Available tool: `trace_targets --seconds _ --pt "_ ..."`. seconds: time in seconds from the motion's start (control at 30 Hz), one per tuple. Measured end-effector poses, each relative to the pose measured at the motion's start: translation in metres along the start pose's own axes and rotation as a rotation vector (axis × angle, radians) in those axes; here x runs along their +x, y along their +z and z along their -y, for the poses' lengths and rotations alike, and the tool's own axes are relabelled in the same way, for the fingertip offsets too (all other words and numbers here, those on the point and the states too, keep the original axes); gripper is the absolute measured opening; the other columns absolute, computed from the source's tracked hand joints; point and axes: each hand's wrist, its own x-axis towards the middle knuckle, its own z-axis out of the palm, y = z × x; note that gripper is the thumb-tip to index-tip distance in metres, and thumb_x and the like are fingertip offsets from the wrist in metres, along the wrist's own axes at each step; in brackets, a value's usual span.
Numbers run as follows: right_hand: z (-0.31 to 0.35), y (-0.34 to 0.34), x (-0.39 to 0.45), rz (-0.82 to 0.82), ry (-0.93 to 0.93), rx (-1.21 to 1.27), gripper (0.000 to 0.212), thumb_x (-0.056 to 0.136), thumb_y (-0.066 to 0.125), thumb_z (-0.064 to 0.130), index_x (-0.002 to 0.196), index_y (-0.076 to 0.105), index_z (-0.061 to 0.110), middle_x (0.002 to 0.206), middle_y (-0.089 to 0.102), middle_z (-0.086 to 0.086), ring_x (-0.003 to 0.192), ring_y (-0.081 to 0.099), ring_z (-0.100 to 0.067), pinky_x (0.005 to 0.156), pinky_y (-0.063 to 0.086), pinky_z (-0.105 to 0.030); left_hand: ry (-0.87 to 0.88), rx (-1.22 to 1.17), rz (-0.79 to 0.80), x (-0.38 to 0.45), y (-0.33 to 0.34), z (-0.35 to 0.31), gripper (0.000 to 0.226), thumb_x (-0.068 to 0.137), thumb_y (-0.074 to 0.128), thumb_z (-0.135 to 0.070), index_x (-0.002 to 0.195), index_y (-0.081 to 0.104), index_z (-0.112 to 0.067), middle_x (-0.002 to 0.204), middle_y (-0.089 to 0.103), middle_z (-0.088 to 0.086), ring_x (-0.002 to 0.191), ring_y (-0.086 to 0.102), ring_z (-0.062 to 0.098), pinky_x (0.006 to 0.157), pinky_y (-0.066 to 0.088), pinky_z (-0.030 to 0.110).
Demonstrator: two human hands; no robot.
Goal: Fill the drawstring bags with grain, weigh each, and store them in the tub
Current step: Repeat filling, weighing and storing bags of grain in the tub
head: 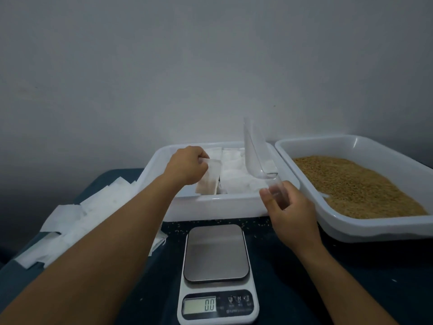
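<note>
Head view: scale is seen nearest, reading 0.0, pan bare. Filled drawstring bag is pinched at its top by left hand, over the tub. Clear scoop is gripped upright by right hand; grain tray lies beyond it.

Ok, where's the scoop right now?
In the head view, the clear scoop is right of centre, gripped by the right hand, tilted up over the bag tub, left of the grain tub.

left hand: bare, no glove | right hand: bare | forearms: unsleeved
</note>
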Motion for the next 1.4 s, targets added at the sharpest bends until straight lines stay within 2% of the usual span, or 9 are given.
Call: trace_targets --seconds 0.17,0.4,0.57,0.67,0.77,1.07,1.23,1.33,1.4 --pt "-0.001 -0.002 0.002 -0.003 -0.021 0.0 0.022 0.094 0.061 0.061 0.083 0.059 0.043 0.085 0.067 0.028 0.079 0.065 0.005 0.058 0.043 -0.009 -0.078 0.037 0.153 0.011 0.016 0.006 0.024 0.095 0.054 -0.007 0.097 0.073 -0.022 0.081 0.068 -0.012 0.09 0.071 0.017 0.08 0.059 0.031" --pt "-0.001 -0.003 0.002 -0.01 -0.014 -0.005 0.021 0.098 0.066 0.052 0.083 0.059 0.039 0.087 0.066 0.034 0.083 0.064 0.009 0.063 0.045 -0.004 -0.163 -0.046 0.238 0.022 0.024 0.0 0.02 0.094 0.056 -0.012 0.092 0.074 -0.003 0.087 0.079 0.0 0.085 0.077 0.014 0.081 0.061 0.031" --pt "0.0 -0.004 0.002 -0.012 -0.003 0.004 0.024 0.094 0.063 0.058 0.083 0.061 0.036 0.086 0.066 0.033 0.082 0.064 0.009 0.064 0.044 -0.003 -0.25 -0.069 0.357 0.026 0.029 -0.009 0.024 0.097 0.05 -0.01 0.096 0.07 0.003 0.082 0.079 0.008 0.091 0.077 0.026 0.096 0.06 0.041" --pt "0.0 -0.005 0.003 -0.023 0.007 0.02 0.024 0.094 0.063 0.057 0.084 0.062 0.035 0.087 0.067 0.031 0.083 0.065 0.008 0.064 0.044 -0.003 -0.285 -0.086 0.405 0.03 0.03 -0.011 0.017 0.098 0.046 -0.009 0.085 0.057 -0.005 0.078 0.074 0.012 0.079 0.069 0.026 0.077 0.059 0.033" --pt "-0.002 -0.004 0.003 -0.016 0.014 0.014 0.02 0.098 0.067 0.049 0.084 0.061 0.036 0.088 0.067 0.033 0.084 0.065 0.01 0.064 0.043 -0.002 -0.277 -0.029 0.406 0.036 0.029 -0.014 0.019 0.098 0.046 -0.012 0.089 0.061 -0.005 0.079 0.071 0.012 0.065 0.064 0.019 0.057 0.053 0.025" --pt "-0.001 -0.005 0.003 -0.021 0.02 -0.001 0.02 0.097 0.066 0.052 0.085 0.062 0.037 0.091 0.067 0.031 0.083 0.065 0.009 0.066 0.045 -0.003 -0.322 0.021 0.403 0.044 0.042 -0.006 0.021 0.1 0.045 -0.015 0.092 0.061 -0.005 0.082 0.072 0.012 0.061 0.067 0.019 0.052 0.055 0.024" --pt "-0.003 -0.007 0.006 0.006 0.064 -0.01 0.017 0.096 0.068 0.051 0.087 0.063 0.037 0.089 0.068 0.028 0.083 0.065 0.009 0.063 0.045 -0.003 -0.325 0.009 0.291 0.045 0.046 -0.004 0.03 0.099 0.053 -0.01 0.07 0.055 -0.01 0.065 0.064 0.0 0.051 0.058 0.01 0.048 0.04 0.02" --pt "-0.003 -0.011 0.01 0.061 0.131 -0.063 0.022 0.093 0.068 0.055 0.104 0.059 0.038 0.084 0.067 0.015 0.087 0.061 0.013 0.056 0.044 -0.01 -0.3 0.013 0.294 0.042 0.049 -0.001 0.018 0.095 0.052 -0.007 0.089 0.068 -0.002 0.092 0.077 0.013 0.077 0.077 0.024 0.072 0.063 0.03" --pt "-0.003 -0.015 0.012 0.093 0.188 -0.099 0.033 0.093 0.066 0.058 0.118 0.053 0.041 0.089 0.061 0.015 0.084 0.061 0.005 0.06 0.04 -0.015 -0.299 -0.044 0.251 0.039 0.044 0.0 0.014 0.094 0.054 -0.007 0.095 0.067 -0.005 0.106 0.075 0.018 0.1 0.076 0.034 0.091 0.063 0.045"
